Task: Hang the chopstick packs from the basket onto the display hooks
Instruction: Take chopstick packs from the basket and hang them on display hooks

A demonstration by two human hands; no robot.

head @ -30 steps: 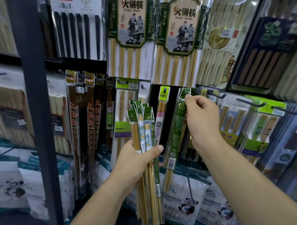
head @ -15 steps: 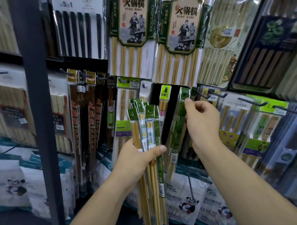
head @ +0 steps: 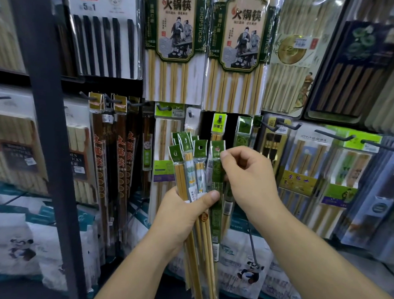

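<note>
While the left hand (head: 184,216) is clenched round a fan of chopstick packs (head: 191,171), thumb pressed across their front, the right hand (head: 249,181) pinches the top of the rightmost one, a green-sleeved pack (head: 216,186), w/ thumb and forefinger just under its punched header hole. That pack sits at the right edge of the bunch, touching its neighbours, lower end running down past the left palm. The other packs in the fan have green header cards w/ hang holes; two show pale patterned sleeves, one plain bamboo sticks. All are upright, tilted a bit, sticks' long ends hanging below the fist.

Behind the hands is a display wall. Directly behind the bunch: a narrow pack w/ yellow-green header (head: 219,125) on a peg, and beside it to the right a hanging green pack (head: 243,133) of the same sort as the pinched one. Further right, black display hooks (head: 330,135) stick out over boxed sets w/ lime labels. Above, two big hot-pot chopstick packs (head: 175,46) side by side. Left of centre, dark brown packs (head: 121,150) w/ red characters hang from hooks. A dark metal upright (head: 46,120) crosses the left foreground. Lower shelf: white bags w/ panda print (head: 249,271). The basket isn't in view.
</note>
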